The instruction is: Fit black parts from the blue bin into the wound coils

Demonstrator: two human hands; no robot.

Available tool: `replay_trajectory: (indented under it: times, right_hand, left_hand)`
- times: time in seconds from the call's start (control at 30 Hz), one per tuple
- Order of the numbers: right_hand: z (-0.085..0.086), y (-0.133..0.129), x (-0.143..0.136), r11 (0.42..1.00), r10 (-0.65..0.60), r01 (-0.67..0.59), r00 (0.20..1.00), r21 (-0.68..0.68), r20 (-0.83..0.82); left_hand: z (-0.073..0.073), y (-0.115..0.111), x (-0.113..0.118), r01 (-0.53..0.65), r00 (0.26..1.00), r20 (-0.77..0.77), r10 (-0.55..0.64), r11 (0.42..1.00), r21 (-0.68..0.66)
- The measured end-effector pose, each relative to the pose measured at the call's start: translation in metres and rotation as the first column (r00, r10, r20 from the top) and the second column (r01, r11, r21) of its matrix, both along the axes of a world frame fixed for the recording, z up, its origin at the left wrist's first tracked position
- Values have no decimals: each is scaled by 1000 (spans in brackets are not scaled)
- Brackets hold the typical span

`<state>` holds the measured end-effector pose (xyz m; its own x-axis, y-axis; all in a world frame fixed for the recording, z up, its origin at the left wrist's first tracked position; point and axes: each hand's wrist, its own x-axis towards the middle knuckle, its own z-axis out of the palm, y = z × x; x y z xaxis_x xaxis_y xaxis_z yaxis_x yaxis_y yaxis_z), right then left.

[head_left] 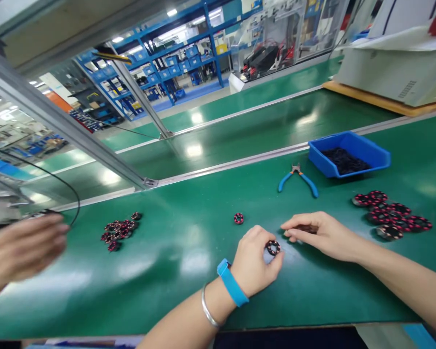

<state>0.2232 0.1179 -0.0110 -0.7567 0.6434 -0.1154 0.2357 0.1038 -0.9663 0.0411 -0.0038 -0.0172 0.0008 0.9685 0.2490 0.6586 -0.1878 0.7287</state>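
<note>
My left hand (pixel 256 259), with a blue strap and a silver bangle at its wrist, holds a small black ring-shaped part (pixel 273 247) with pale dots between thumb and fingers, low over the green table. Just right of it is my right hand (pixel 321 235), its thumb and index finger stretched out with a gap between them. Nothing shows clearly in that gap, which is dark. A single black ring with pink dots (pixel 239 218) lies beyond my left hand. Blue-handled cutting pliers (pixel 297 180) rest with handles spread, beyond my right hand.
At the right, a blue bin (pixel 378 157) contains thin black pieces. Several dotted rings (pixel 392 213) lie in front of it; another pile (pixel 119 230) sits left. A co-worker's blurred hand (pixel 29 247) reaches in at far left. A metal frame post (pixel 105 150) stands behind.
</note>
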Motion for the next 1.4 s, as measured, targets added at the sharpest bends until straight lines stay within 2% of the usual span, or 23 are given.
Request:
replay_trajectory:
  times: [0.13, 0.27, 0.43, 0.63, 0.9, 1.4]
  right_hand:
    - [-2, -7, -4, 998, -24, 22, 999, -50, -23]
    - [0, -11, -8, 1000, -16, 17, 999, 3, -47]
    - [3, -12, -10, 981, -42, 52, 997, 188, -61]
    - [2, -12, -11, 990, 4, 3, 999, 141, -44]
    - [2, -12, -11, 988, -31, 40, 998, 147, -61]
    - [4, -13, -11, 990, -25, 31, 999, 140, -42]
  left_hand:
    - [2, 4, -2, -48, 983, 178, 38, 998, 51]
    - [1, 8, -3, -65, 971, 232, 51, 997, 50]
    - [1, 10, -4, -29, 974, 227, 25, 999, 14]
    - [1, 9, -4, -8, 978, 209, 10, 1000, -12]
    - [1, 9, -4, -4, 980, 200, 8, 1000, -19]
    - [1, 8, -4, 33, 983, 179, -35, 999, 16]
